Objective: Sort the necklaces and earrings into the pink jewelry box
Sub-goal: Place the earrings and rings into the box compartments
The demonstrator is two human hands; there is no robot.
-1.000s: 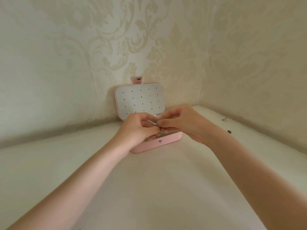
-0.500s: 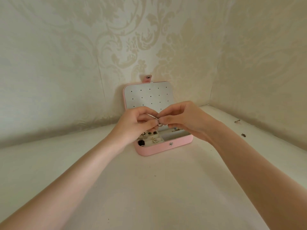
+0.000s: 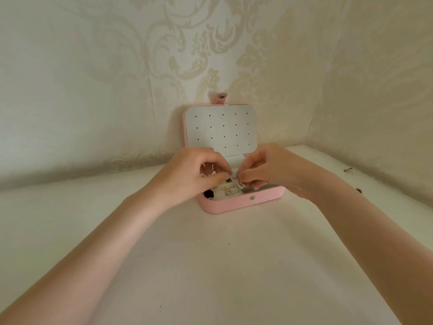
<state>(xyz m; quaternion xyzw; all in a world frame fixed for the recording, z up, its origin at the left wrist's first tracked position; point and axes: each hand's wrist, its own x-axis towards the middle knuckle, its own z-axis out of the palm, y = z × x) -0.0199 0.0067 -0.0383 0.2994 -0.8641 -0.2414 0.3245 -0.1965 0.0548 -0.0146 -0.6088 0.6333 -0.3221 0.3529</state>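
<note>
A pale, off-white desk (image 3: 210, 266) runs back into a corner of the room, where two walls (image 3: 93, 78) papered in cream damask meet; a seam in the paper runs down the back wall. A few dark specks lie on the desk, and two small dark bits (image 3: 348, 170) sit near its right edge by the side wall. The pink box (image 3: 234, 205) stands near the back edge, close to the corner, its long axis running left to right, the front with the snap stud facing the person and slightly turned. Its lid (image 3: 220, 130) is open, upright, leaning toward the back wall, its grey lining dotted with small holes and the strap tab pointing up. Inside, a sparkly earring (image 3: 228, 191) and a black piece (image 3: 208, 194) lie in the left compartments. The left hand (image 3: 187, 174) hovers over the box's left half, fingers curled, thumb and forefinger pinched; what they hold cannot be told. The right hand (image 3: 264, 170) pinches a second earring (image 3: 240, 185) above the middle of the box.
</note>
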